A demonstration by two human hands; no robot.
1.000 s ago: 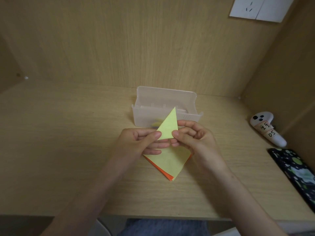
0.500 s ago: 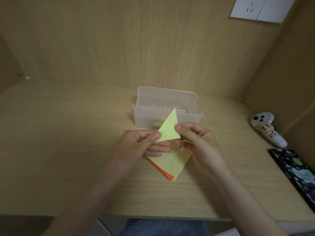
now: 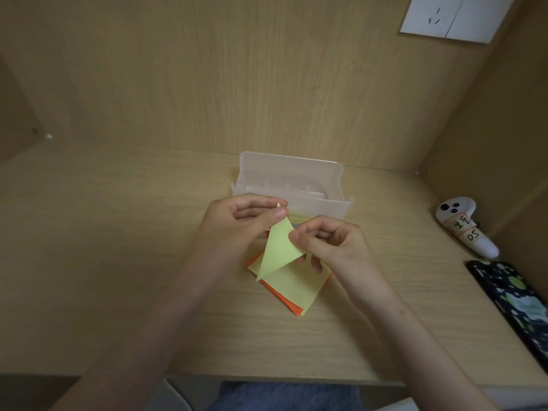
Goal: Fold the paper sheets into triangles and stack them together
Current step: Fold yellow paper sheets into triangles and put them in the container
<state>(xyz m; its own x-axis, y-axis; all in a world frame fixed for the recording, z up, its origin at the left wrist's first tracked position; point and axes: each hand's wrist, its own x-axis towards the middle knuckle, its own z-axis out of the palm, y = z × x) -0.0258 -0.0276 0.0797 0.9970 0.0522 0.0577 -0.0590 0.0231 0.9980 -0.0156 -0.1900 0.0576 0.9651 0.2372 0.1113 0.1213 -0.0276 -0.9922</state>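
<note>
Yellow paper triangle (image 3: 278, 250), mid-frame: left hand (image 3: 237, 226) and right hand (image 3: 332, 247) each pinch a corner. Match the edges, press the fold, then lay it on the pile (image 3: 292, 287).

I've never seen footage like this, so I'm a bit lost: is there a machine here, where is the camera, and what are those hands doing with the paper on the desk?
There is no machine here: a person works with two bare hands. The single picture comes from a wide-angle camera worn on the person's head, looking forward and down, so both arms reach in from the bottom edge. The left hand pinches the top corner of a yellow paper triangle, and the right hand pinches its right corner. The triangle is raised above a small paper stack lying on the wooden desk, yellow on top and orange underneath. Behind the hands stands a clear plastic box. To the right lie a white controller and a dark spotted case, likely a phone.
</note>
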